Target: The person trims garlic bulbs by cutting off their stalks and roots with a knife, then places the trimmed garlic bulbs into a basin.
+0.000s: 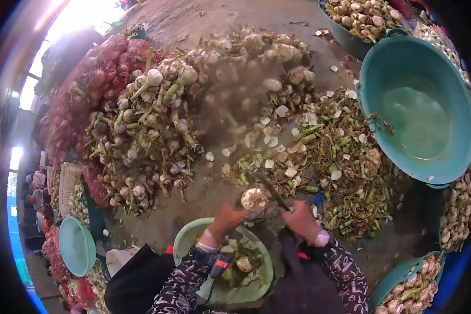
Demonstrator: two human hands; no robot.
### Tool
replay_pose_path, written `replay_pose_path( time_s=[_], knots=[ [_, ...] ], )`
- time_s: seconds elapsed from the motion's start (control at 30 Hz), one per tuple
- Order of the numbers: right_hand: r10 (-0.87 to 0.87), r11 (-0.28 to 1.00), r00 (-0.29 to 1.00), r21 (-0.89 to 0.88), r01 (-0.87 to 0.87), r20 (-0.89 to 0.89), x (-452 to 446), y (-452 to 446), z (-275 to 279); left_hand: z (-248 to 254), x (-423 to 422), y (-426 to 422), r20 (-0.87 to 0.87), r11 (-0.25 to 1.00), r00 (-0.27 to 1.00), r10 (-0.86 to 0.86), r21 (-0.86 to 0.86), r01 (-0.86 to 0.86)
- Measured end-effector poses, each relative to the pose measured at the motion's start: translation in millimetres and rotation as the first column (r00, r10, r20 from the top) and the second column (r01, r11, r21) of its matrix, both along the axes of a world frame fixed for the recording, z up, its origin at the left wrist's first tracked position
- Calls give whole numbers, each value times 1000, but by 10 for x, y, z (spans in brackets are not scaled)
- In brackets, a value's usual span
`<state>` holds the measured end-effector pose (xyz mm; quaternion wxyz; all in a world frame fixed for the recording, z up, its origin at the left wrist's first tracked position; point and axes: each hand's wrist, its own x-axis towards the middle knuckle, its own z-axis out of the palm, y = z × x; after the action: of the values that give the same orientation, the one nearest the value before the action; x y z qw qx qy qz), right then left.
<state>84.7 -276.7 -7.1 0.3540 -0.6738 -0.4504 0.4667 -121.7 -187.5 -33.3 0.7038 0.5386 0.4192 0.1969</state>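
A garlic bulb (pixel 254 199), its root side facing up, is held in the fingers of my left hand (pixel 227 217). My right hand (pixel 302 220) grips a knife (pixel 271 191) whose dark blade points up and left, close beside the bulb; whether they touch I cannot tell. Below my left wrist stands a pale green basin (pixel 267 256) with a garlic bulb and green trimmings inside. Cut stems and roots (pixel 345 183) lie heaped beyond my right hand, with white skin pieces scattered among them.
A large pile of untrimmed garlic (pixel 152 131) rises ahead, beside red mesh sacks (pixel 70 123). At right a big teal tub (pixel 374 68) leans over the trimmings. Other tubs of garlic (pixel 413 293) stand around the edges, and a small green basin (pixel 74 246) sits at left.
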Motion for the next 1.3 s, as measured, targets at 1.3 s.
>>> replay_pose_path(
  time_s=[1.3],
  knots=[
    [4,937,955,-335,100,298,356,-414,-585,-1127,681,2314,-836,897,510,201,366,247]
  ],
)
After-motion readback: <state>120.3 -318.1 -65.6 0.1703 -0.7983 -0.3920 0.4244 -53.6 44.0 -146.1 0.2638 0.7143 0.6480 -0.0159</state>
